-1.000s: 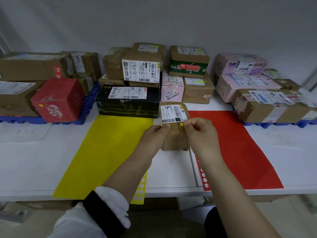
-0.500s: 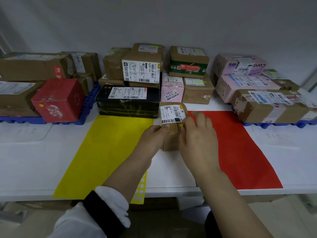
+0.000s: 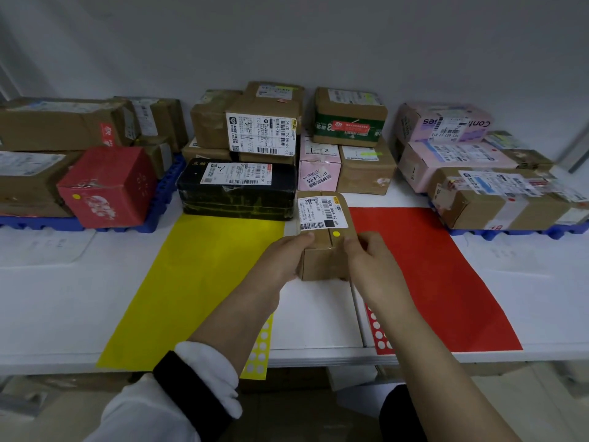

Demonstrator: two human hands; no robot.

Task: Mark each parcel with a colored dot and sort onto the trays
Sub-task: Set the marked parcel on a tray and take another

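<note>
A small brown cardboard parcel (image 3: 322, 261) with a white barcode label stands on the white table between the yellow sheet (image 3: 191, 288) and the red sheet (image 3: 436, 282). A yellow dot (image 3: 336, 233) sticks on its top near the right corner. My left hand (image 3: 283, 260) grips the parcel's left side. My right hand (image 3: 369, 260) grips its right side, fingertips on the top edge just below the dot.
A yellow dot sheet (image 3: 259, 349) and a red dot sheet (image 3: 379, 333) lie at the table's front edge. A blue tray (image 3: 153, 218) on the left and another blue tray (image 3: 510, 232) on the right hold parcels. More parcels, among them a black box (image 3: 236, 191), are stacked at the back.
My right hand spread flat over the parcel's top at the dot half a second ago, then drew back to grip the right side. The left hand kept its hold.
</note>
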